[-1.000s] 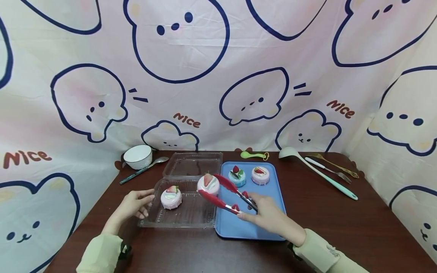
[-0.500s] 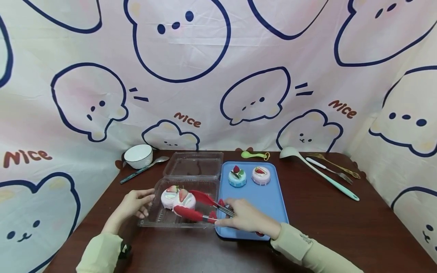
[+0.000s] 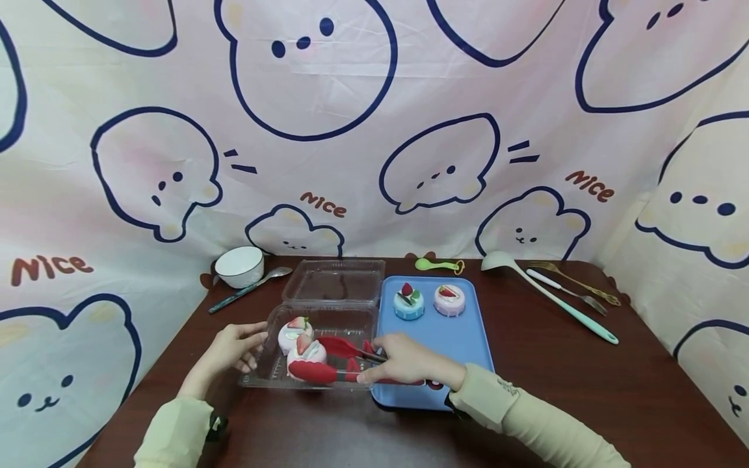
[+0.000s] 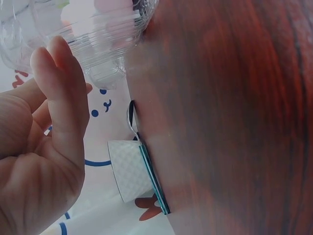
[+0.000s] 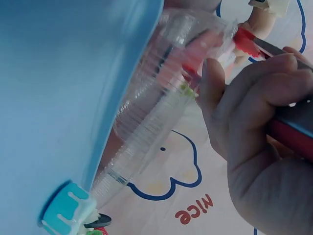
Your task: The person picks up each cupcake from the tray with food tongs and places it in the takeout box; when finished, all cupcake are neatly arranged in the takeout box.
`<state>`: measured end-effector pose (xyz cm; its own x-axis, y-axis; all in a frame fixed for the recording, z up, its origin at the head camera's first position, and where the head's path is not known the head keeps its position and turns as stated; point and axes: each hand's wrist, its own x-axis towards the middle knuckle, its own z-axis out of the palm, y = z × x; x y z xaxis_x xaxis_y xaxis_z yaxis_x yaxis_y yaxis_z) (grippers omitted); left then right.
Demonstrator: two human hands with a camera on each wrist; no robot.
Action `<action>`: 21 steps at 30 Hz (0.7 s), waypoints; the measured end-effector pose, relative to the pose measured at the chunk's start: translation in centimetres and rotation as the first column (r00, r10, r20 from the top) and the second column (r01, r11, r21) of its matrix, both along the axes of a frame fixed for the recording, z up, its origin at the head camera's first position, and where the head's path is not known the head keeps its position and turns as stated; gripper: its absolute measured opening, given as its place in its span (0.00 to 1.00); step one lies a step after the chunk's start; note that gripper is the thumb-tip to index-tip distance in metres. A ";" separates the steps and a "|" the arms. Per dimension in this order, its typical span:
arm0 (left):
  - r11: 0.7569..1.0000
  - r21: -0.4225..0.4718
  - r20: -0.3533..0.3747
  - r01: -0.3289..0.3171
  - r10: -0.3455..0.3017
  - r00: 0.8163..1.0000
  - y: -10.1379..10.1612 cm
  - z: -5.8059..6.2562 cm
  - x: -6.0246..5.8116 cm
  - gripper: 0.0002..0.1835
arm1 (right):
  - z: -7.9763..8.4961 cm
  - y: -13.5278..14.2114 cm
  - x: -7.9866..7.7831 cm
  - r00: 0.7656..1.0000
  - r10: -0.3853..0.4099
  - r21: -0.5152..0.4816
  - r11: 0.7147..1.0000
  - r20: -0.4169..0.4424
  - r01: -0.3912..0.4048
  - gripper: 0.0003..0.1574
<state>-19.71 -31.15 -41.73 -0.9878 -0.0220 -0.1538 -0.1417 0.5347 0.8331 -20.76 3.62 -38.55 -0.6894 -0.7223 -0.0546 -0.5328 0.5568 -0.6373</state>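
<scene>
My right hand (image 3: 406,359) grips a pair of tongs (image 3: 313,372) with red tips and metal arms. Between the tips is a small pink cake (image 3: 307,352) topped with a strawberry piece, low inside the clear plastic box (image 3: 354,323). A similar pink cake (image 3: 290,338) sits just behind it in the box, partly covered in this view. At the box's left side is my left hand (image 3: 229,350), its fingers loosely extended, fingertips right at the wall; in the left wrist view those fingers (image 4: 63,88) overlap the clear plastic.
Right of the box lies a blue tray (image 3: 435,341) bearing a blue cake (image 3: 408,304) and a pink cake (image 3: 449,302). The box's lid (image 3: 333,281) lies folded back. Behind are a white bowl (image 3: 240,268), a spoon (image 3: 250,290), a green spoon (image 3: 435,265), a ladle (image 3: 550,298) and forks (image 3: 567,292).
My right hand has carried the tonged cake left from beside the tray, down into the box, in front of the other cake. My left hand has stayed at the box's side.
</scene>
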 end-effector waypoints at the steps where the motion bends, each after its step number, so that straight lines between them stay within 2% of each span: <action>1: 1.000 -0.001 -0.001 -0.001 0.001 1.000 0.0 0.0 0.0 0.26 | 0.1 -0.1 -0.1 1.000 0.002 0.009 1.000 -0.003 -0.002 0.23; 8: 1.000 -0.003 -0.003 0.003 -0.003 1.000 0.0 0.0 0.1 0.25 | 0.2 -0.9 -0.8 1.000 -0.003 0.070 0.998 -0.004 0.003 0.22; 11: 1.000 -0.004 -0.005 0.005 -0.005 1.000 0.0 -0.2 0.0 0.26 | 0.2 -1.1 -1.1 1.000 0.003 0.084 0.996 0.024 -0.005 0.22; 16: 1.000 -0.001 -0.001 0.004 -0.004 1.000 -0.1 -0.2 -0.2 0.26 | 0.5 -1.4 -1.5 0.998 0.019 0.072 0.997 0.063 -0.023 0.21; 21: 1.000 -0.007 -0.007 -0.007 0.007 1.000 -0.2 -0.2 -0.3 0.25 | 0.5 -1.6 -1.6 0.998 0.019 0.077 0.997 0.065 -0.024 0.22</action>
<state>-19.98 -31.31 -41.89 -0.9887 -0.0304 -0.1466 -0.1397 0.5394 0.8304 -22.37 2.07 -38.02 -0.6673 -0.7285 -0.1549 -0.5043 0.5951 -0.6258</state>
